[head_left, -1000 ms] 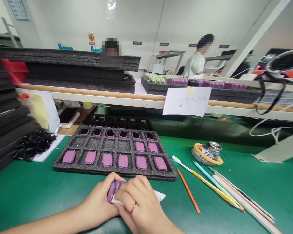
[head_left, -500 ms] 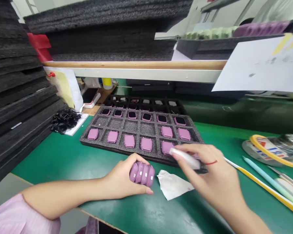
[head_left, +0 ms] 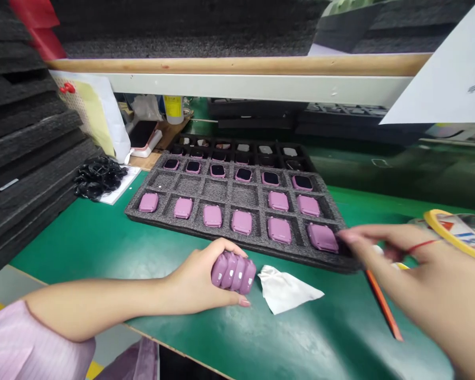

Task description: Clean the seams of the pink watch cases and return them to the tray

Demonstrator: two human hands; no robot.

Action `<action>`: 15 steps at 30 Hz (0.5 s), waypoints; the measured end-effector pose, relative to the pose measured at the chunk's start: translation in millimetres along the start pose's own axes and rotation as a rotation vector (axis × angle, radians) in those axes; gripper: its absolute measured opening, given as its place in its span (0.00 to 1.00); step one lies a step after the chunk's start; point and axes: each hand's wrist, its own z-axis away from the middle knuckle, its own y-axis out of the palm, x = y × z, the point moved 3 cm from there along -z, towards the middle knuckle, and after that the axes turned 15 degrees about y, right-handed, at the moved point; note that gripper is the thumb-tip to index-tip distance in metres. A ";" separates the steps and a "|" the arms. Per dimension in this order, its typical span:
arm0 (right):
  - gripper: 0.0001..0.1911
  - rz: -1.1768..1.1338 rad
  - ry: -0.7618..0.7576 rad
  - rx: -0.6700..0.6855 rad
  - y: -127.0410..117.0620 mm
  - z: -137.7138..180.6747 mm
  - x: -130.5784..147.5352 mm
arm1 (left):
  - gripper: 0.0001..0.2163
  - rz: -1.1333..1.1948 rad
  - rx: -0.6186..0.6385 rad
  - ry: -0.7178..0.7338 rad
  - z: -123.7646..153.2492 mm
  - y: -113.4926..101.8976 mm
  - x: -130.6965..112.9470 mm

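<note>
My left hand [head_left: 206, 277] is wrapped around a short row of purple smartwatch cases [head_left: 233, 272], pressed face to face above the green bench. My right hand [head_left: 407, 269], blurred by motion, reaches to the right front corner of a dark foam tray [head_left: 237, 244]. Its thumb and forefinger close at the right edge of a slightly tilted purple watch case [head_left: 322, 237] in the front corner compartment. Other purple cases [head_left: 242, 222] lie along the front row, two more sit behind at right. Dark-screened pieces [head_left: 244, 174] fill the row beyond. Several middle compartments hold nothing.
A crumpled white cloth [head_left: 287, 290] lies between my hands. An orange pencil-like stick [head_left: 383, 306] and a yellow-rimmed jar [head_left: 459, 227] are at right. Black bands [head_left: 98, 177] and stacked foam trays [head_left: 27, 148] stand left. A shelf [head_left: 237, 87] crosses above.
My right hand has moved right, to the tray's corner. The blurred white piece it held is no longer visible in its fingers. My left hand keeps its hold. The view has tilted down.
</note>
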 end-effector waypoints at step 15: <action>0.09 -0.437 -0.073 0.255 18.3 31.3 88.3 | 0.27 -0.017 -0.007 -0.021 -1.2 2.0 -2.2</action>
